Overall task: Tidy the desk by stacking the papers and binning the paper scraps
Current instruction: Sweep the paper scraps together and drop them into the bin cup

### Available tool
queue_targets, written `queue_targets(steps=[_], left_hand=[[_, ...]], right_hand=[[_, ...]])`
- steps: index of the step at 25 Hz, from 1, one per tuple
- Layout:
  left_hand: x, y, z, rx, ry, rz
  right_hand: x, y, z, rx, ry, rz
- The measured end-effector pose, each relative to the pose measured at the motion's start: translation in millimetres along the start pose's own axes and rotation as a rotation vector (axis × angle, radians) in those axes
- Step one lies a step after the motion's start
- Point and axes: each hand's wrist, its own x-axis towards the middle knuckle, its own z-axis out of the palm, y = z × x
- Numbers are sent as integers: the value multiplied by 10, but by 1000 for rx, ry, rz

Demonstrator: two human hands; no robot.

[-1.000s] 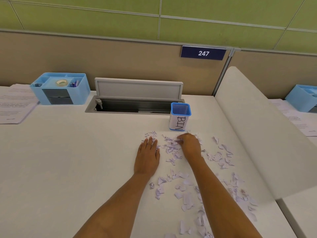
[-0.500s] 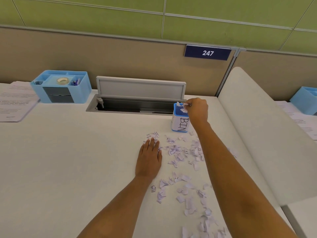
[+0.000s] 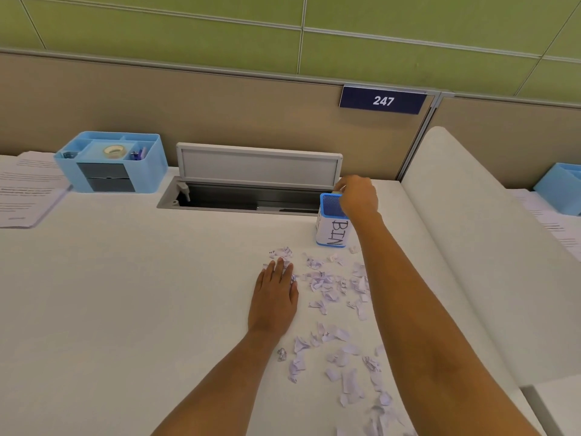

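Observation:
A small blue mesh cup labelled BIN (image 3: 332, 229) stands on the white desk (image 3: 125, 294) near the open cable hatch. My right hand (image 3: 358, 196) hovers over its rim with the fingers curled downward. Whether it holds a scrap is hidden. Torn lilac-white paper scraps (image 3: 327, 283) lie scattered in front of the bin and trail toward the near right edge. My left hand (image 3: 275, 292) rests flat on the desk, and its fingertips touch the leftmost scraps. Printed papers (image 3: 26, 190) lie at the far left.
A blue desk organiser (image 3: 110, 163) with a tape roll stands at the back left. The cable hatch (image 3: 251, 196) is open, its lid upright. A white rounded divider (image 3: 471, 234) bounds the desk on the right. Beyond it are another blue organiser (image 3: 562, 187) and more papers.
My right hand lifted from the scrap pile with a few scraps pinched and moved up to the bin's mouth. The left hand stayed flat in place.

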Motion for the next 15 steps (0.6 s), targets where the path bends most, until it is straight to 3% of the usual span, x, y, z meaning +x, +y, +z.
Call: queue_targets(steps=[2,4,10,15], left_hand=[[-4,5,-15,-13,-7,1],[-4,4,-23,-17,-9,13],[-20,-13,-10,-16,-17,23],[-20,-11,-20,13,-46,15]], right_hand=[[-180,186,-29,155,232,64],[-386,514,63,170,338,111],[-916,1551,496,-150,11,399],[-1071,1445,618,-104,-67,282]])
